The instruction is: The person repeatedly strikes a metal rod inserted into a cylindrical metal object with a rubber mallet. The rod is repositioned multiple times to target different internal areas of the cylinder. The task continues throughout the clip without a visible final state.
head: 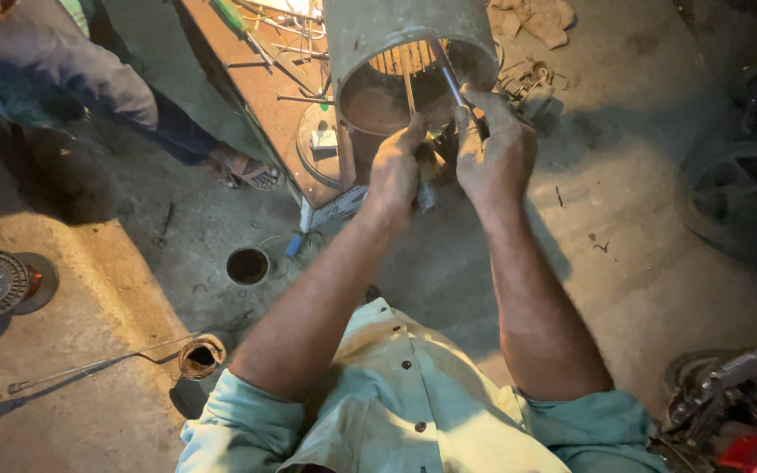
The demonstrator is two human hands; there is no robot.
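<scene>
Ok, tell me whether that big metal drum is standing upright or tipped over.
Tipped: the metal drum lies with its open mouth facing the camera, both hands, left and right, at the rim.

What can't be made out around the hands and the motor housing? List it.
Head view:
- Left hand: what it grips is hidden by its fingers.
- Metal rod in right hand: lower end covered by fingers.
- Motor housing: top cut off by the frame edge; inside in shadow.

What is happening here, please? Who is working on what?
A person in a light green shirt works at the open end of a grey metal cylinder that holds windings. The right hand holds a thin metal tool pointed into the opening. The left hand grips a thin stick beside it. Another person's sandalled foot is near the rusty work surface.
</scene>
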